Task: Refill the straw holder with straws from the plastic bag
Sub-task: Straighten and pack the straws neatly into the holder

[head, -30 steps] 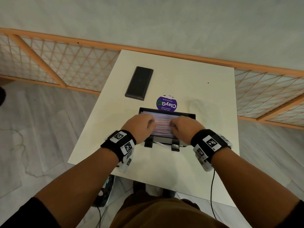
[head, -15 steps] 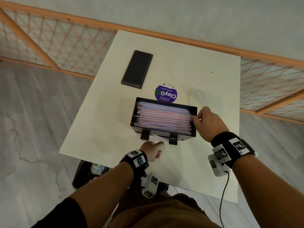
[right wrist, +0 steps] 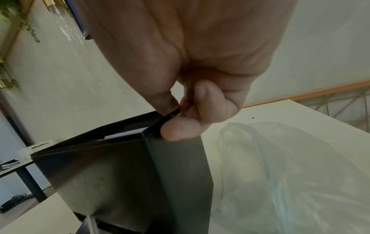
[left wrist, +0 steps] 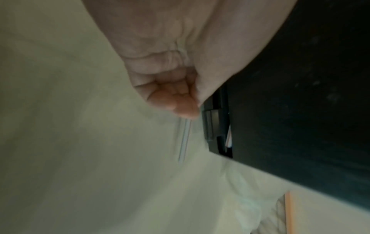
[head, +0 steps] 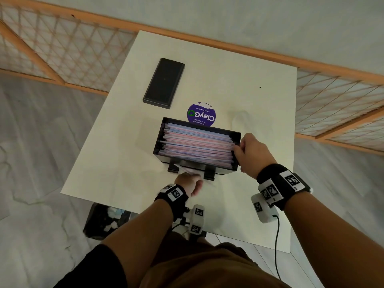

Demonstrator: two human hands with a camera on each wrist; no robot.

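Note:
A black straw holder [head: 160,140] stands mid-table, packed with pink and blue wrapped straws [head: 197,142]. My right hand [head: 238,151] grips the holder's right wall; in the right wrist view its thumb and fingers [right wrist: 180,131] pinch the holder's rim [right wrist: 120,142]. At the holder's front slot, my left hand [head: 193,178] pinches one wrapped straw [head: 208,182]. The left wrist view shows that straw [left wrist: 184,139] sticking out from the curled left hand [left wrist: 187,113], beside the dark holder [left wrist: 300,110]. A clear, limp plastic bag [head: 242,121] lies right of the holder and is also seen in the right wrist view [right wrist: 280,174].
The holder's black lid [head: 164,83] lies at the table's far left. A round purple sticker [head: 201,114] sits just behind the holder. A bin [head: 106,221] stands under the table's near-left edge. A wooden lattice rail [head: 62,50] runs behind the white table [head: 104,163].
A second ago both hands lay on top of the straws. The left hand has come down to the front slot and the right has gone to the holder's right wall.

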